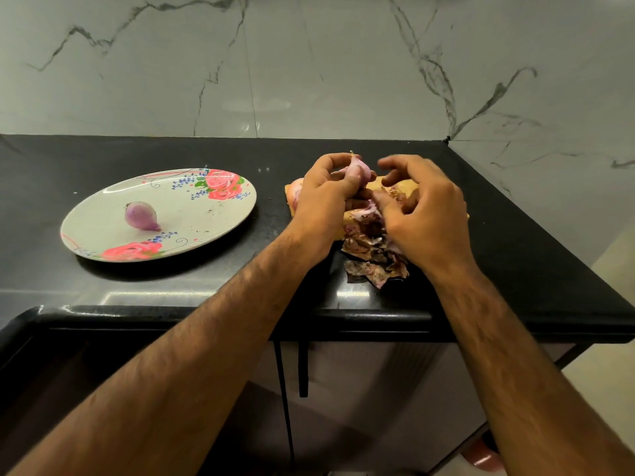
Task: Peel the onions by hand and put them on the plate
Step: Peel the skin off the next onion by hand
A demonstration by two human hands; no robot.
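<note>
The left hand grips a small, pale purple peeled onion at its fingertips, just beyond a pile of brown papery skins. The right hand hangs just right of it with its fingers curled; whether it pinches anything I cannot tell. Another purple onion lies on the floral oval plate, well to the left.

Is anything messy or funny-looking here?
Yes. The loose onion skins lie in a messy pile that spills off the yellow board onto the black counter, near its front edge. Nothing looks broken.
</note>
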